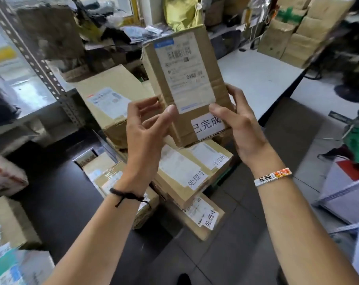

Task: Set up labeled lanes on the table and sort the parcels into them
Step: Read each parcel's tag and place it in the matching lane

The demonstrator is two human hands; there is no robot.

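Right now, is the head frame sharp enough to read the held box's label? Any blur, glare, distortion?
Head view: label on the box is soft, barcode visible, print unreadable; the big-lettered tag below it reads fine; background and edges smeared; wide-angle bows the shelf post at left; glare patch beside it.

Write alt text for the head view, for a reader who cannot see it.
A left hand and a right hand hold a brown cardboard parcel upright, its shipping label facing the camera. Below it lies a stack of parcels with white paper tags; a white table stands behind.
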